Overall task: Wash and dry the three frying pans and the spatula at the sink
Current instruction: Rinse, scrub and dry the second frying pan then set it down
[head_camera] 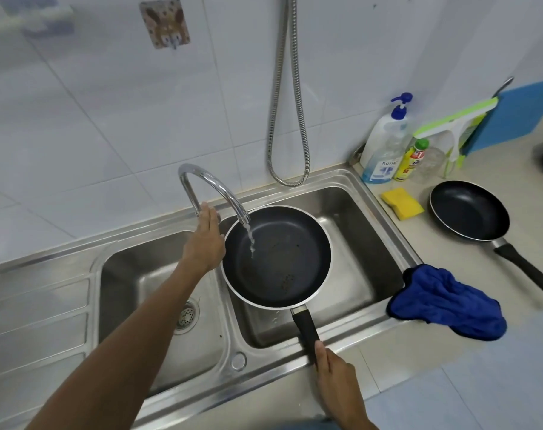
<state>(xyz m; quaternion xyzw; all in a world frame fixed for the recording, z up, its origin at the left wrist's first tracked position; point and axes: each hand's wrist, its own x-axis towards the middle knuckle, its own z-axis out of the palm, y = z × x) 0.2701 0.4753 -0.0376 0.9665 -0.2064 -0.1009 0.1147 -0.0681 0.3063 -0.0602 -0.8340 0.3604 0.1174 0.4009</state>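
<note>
Head view: the right hand (333, 380) gripped the handle of a frying pan (282, 268) over the right basin of the sink (361, 218), water (251, 240) from the tap (208, 181) falling into it; the left hand (203, 243) was at the tap's base, its grip hidden.

Counter pan's handle (527, 271) cut by right edge, top-left shelf (31, 17) blurred

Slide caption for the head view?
Right hand holds a pan under the running tap, left hand at the tap's base; second pan, sponge and cloth on the counter.
</note>
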